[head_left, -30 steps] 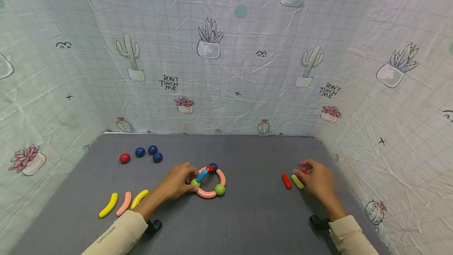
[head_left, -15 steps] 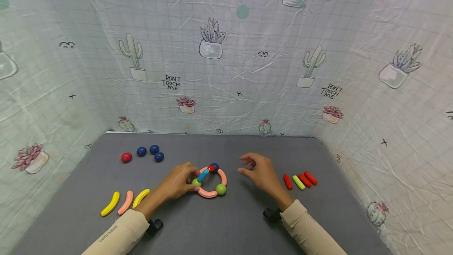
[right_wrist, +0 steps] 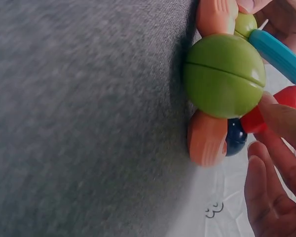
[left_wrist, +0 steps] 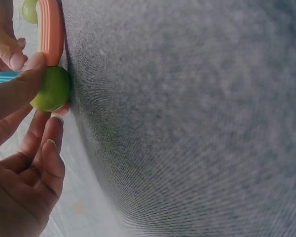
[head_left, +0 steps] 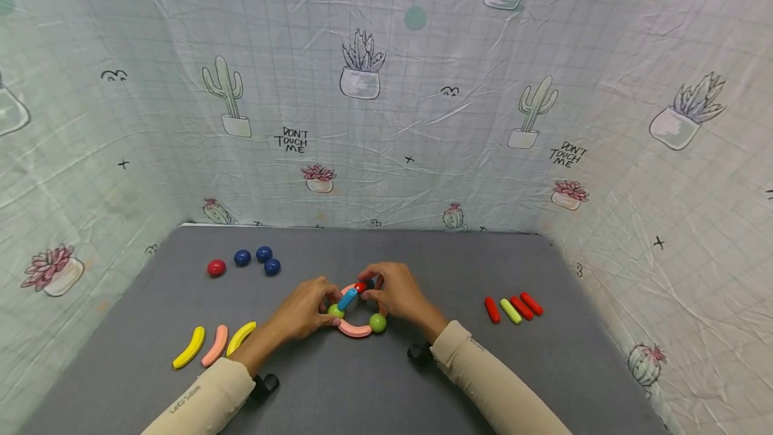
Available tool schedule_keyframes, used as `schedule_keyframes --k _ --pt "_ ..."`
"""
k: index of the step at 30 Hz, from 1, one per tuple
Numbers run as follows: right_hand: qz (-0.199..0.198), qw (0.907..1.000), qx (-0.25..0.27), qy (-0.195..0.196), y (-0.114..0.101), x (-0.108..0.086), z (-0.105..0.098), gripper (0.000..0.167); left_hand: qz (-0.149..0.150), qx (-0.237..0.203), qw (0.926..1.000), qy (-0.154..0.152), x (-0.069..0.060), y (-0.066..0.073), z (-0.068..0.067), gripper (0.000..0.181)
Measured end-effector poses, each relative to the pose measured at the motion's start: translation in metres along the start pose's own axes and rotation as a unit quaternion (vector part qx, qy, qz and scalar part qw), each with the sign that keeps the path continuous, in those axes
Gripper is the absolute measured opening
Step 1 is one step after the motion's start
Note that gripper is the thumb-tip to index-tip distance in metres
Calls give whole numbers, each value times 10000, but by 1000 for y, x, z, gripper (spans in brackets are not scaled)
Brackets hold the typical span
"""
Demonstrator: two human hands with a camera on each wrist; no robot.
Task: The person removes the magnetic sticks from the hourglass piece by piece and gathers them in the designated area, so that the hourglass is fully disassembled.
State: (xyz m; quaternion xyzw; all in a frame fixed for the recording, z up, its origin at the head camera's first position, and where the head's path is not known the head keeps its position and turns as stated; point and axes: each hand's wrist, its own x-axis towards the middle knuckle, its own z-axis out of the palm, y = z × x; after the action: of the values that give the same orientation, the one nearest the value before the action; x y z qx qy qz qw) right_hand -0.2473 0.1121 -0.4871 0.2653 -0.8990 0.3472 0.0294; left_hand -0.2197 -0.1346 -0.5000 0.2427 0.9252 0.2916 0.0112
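Observation:
A ring of salmon curved rods [head_left: 354, 331] joined by balls lies mid-table. My left hand [head_left: 304, 307] pinches the ring's left green ball [left_wrist: 53, 91] between thumb and fingers. From that ball rises a light-blue stick [right_wrist: 278, 55], tilted inward. With thumb and fingers, my right hand [head_left: 395, 291] pinches a red stick [right_wrist: 251, 120] beside the ring's dark blue ball [right_wrist: 235, 137]. The upper ends of the red and light-blue sticks are close together; whether they touch I cannot tell. Near my right wrist sits the ring's second green ball [right_wrist: 224, 76]. My right hand partly hides the ring's far side.
At right lie several short sticks, red ones and a green stick [head_left: 510, 311]. Two yellow curved rods and a salmon curved rod [head_left: 215, 346] lie at left. Behind them are a red ball [head_left: 216, 268] and several dark blue balls [head_left: 264, 254]. Patterned cloth [head_left: 386, 119] surrounds the grey table.
My right hand has moved left from the loose sticks to the ring and now pinches the red stick there. My left hand has stayed on the green ball.

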Motion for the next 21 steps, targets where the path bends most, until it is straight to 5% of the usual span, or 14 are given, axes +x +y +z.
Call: schedule_keyframes --k 21 --pt "-75 9991 -278 324 1 5 8 16 109 -45 9999 17 -1 2 -1 29"
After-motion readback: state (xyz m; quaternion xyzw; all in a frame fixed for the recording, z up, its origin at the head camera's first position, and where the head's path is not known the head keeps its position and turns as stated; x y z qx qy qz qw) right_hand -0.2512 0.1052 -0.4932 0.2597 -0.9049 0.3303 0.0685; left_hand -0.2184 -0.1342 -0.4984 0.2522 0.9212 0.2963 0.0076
